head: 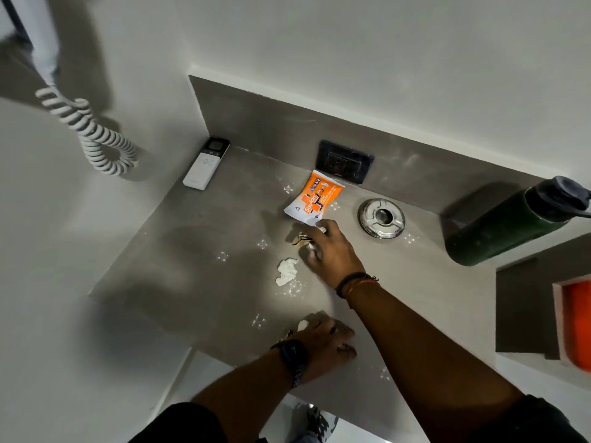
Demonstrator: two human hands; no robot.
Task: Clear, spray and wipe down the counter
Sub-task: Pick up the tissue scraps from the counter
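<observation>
The grey counter (204, 238) carries bits of rubbish and white specks. My right hand (329, 247) reaches over its middle, fingers curled on crumpled scraps (300, 239) right below an orange and white wipes packet (315, 198). A crumpled white tissue (286, 271) lies loose to the left of that hand. Near the front edge, my left hand (326, 342) lies palm down over more crumpled paper (302, 324), with a dark watch on its wrist.
A white remote (206, 163) leans in the back left corner. A steel ashtray (381, 218) sits below a black wall socket (344, 161). A dark green bottle (515, 222) stands at the right. An orange item (577, 321) fills a niche at the far right. A coiled cord (92, 135) hangs on the left wall.
</observation>
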